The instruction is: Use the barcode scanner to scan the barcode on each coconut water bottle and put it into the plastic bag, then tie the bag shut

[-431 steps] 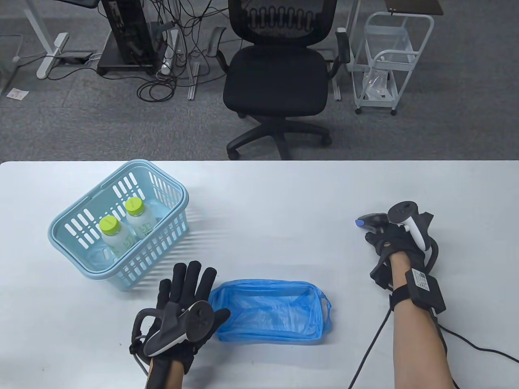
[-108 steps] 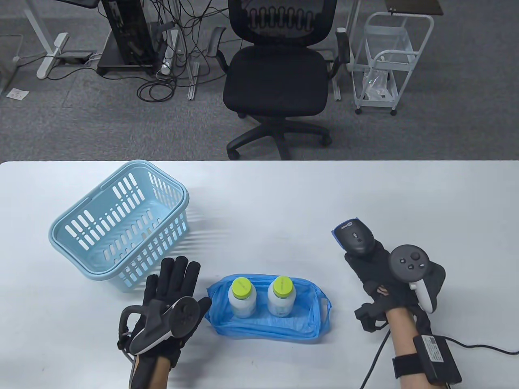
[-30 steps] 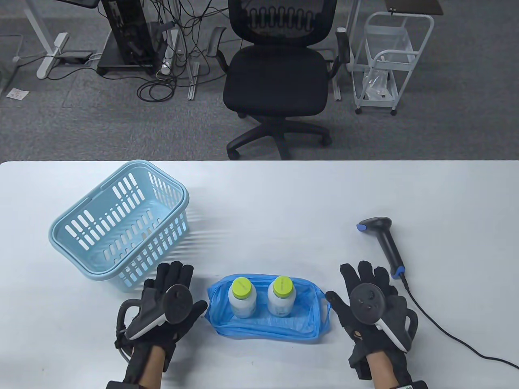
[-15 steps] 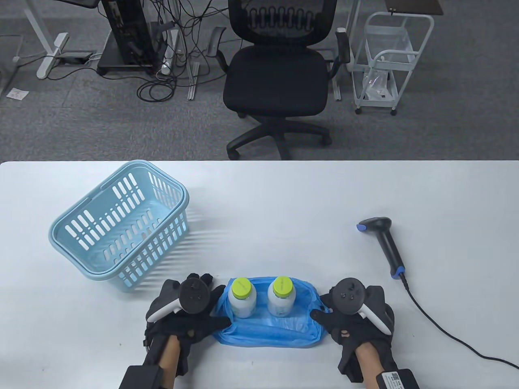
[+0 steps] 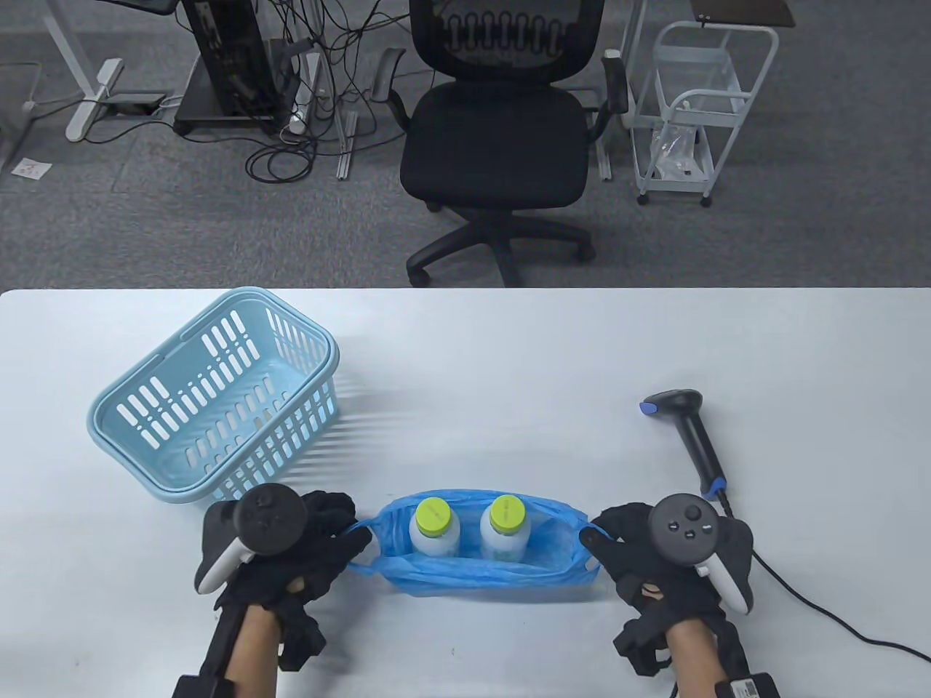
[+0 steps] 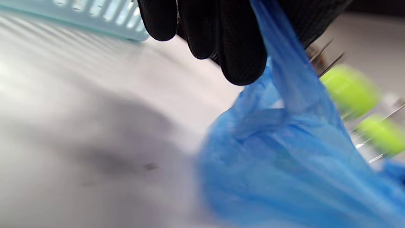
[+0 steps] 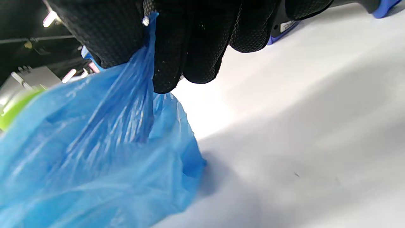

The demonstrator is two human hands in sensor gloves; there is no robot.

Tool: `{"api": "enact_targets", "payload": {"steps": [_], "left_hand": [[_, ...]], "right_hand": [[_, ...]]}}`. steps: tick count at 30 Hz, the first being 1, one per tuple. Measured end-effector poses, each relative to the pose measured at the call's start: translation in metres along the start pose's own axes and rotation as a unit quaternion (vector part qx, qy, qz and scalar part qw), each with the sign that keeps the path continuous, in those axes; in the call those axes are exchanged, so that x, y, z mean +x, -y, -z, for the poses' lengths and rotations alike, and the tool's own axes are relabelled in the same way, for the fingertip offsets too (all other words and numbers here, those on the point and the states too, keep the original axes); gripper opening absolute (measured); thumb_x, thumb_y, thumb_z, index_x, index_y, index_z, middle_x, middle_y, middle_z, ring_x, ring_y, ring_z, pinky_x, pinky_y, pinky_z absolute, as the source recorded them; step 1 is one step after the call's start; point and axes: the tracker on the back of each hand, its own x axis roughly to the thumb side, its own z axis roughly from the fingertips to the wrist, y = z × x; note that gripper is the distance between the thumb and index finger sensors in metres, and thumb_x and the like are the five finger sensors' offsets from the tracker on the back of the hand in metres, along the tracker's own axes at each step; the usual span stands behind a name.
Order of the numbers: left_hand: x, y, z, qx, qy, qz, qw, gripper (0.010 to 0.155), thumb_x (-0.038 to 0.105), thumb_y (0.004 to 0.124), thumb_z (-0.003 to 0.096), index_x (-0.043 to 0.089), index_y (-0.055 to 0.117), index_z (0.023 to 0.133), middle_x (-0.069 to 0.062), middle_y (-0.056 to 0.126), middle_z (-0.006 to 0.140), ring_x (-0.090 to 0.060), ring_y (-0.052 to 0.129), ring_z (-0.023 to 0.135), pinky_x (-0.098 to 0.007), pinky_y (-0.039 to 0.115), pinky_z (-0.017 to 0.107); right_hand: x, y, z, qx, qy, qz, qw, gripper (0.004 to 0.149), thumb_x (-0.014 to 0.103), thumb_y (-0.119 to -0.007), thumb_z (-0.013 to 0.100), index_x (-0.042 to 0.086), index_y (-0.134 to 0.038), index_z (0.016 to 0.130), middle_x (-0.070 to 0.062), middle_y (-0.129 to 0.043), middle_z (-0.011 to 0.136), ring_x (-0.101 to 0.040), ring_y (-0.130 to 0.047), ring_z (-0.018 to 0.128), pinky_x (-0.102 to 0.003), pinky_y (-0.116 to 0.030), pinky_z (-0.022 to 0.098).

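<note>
A blue plastic bag (image 5: 473, 574) sits near the table's front edge with two coconut water bottles upright inside it, the left bottle (image 5: 434, 525) and the right bottle (image 5: 505, 528), both with lime-green caps. My left hand (image 5: 327, 542) pinches the bag's left handle (image 6: 284, 72) and pulls it outward. At the other end, my right hand (image 5: 614, 542) grips the right handle (image 7: 139, 79), stretching the bag taut. The black barcode scanner (image 5: 691, 436) lies on the table behind my right hand, untouched.
An empty light-blue basket (image 5: 218, 407) stands at the left, just behind my left hand. The scanner's cable (image 5: 814, 603) trails to the right edge. Beyond the table (image 5: 509, 349) are an office chair (image 5: 502, 145) and a white cart (image 5: 698, 102).
Both hands closed on the bag's handles and drew apart, stretching the bag wider. Earlier the right hand set the scanner down on the table.
</note>
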Motion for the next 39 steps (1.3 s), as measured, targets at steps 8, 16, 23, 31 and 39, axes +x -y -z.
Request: {"api": "enact_targets", "payload": {"steps": [8, 16, 23, 31, 39], "left_hand": [[0.014, -0.020, -0.010, 0.032, 0.133, -0.246, 0.960, 0.038, 0.045, 0.078, 0.0681, 0.014, 0.092, 0.086, -0.011, 0.058, 0.123, -0.052, 0.042, 0.117, -0.074, 0.018, 0.073], [0.047, -0.027, -0.007, 0.034, 0.235, -0.389, 0.890, 0.041, 0.048, 0.077, 0.0680, 0.015, 0.091, 0.087, -0.008, 0.058, 0.124, -0.048, 0.045, 0.119, -0.074, 0.020, 0.074], [0.088, -0.017, 0.007, 0.042, 0.290, -0.318, 0.902, 0.061, 0.048, 0.074, 0.0691, 0.014, 0.064, 0.118, -0.009, 0.048, 0.131, -0.049, 0.052, 0.121, -0.075, 0.031, 0.079], [0.136, 0.001, 0.020, 0.008, 0.273, -0.062, 0.960, 0.091, 0.057, 0.077, 0.0661, 0.010, 0.028, 0.127, -0.008, 0.063, 0.118, -0.032, 0.083, 0.094, -0.063, 0.065, 0.075], [0.147, 0.025, 0.028, -0.055, 0.264, -0.013, 0.963, 0.098, 0.068, 0.083, 0.0573, 0.006, 0.047, 0.123, 0.003, 0.086, 0.089, -0.013, 0.095, 0.056, -0.050, 0.084, 0.052]], "right_hand": [[0.015, 0.051, -0.010, 0.004, 0.047, 0.147, 0.988, 0.039, 0.044, -0.083, 0.053, 0.012, -0.092, 0.074, -0.010, -0.083, 0.093, -0.049, -0.064, 0.099, -0.071, -0.048, 0.070], [0.063, 0.074, -0.013, -0.005, 0.152, 0.273, 0.950, 0.039, 0.044, -0.083, 0.054, 0.011, -0.093, 0.072, -0.014, -0.078, 0.098, -0.052, -0.058, 0.100, -0.072, -0.046, 0.069], [0.113, 0.062, -0.011, -0.026, 0.199, 0.291, 0.935, 0.043, 0.039, -0.082, 0.055, 0.005, -0.092, 0.079, -0.021, -0.064, 0.109, -0.056, -0.047, 0.100, -0.073, -0.043, 0.068], [0.154, 0.042, -0.010, -0.013, 0.259, 0.189, 0.947, 0.041, 0.038, -0.080, 0.056, 0.010, -0.091, 0.084, -0.024, -0.055, 0.114, -0.059, -0.039, 0.101, -0.074, -0.040, 0.068], [0.185, 0.023, -0.022, 0.001, 0.318, 0.014, 0.948, 0.039, 0.046, -0.080, 0.055, 0.021, -0.091, 0.084, -0.021, -0.051, 0.117, -0.059, -0.035, 0.102, -0.075, -0.038, 0.069]]}}
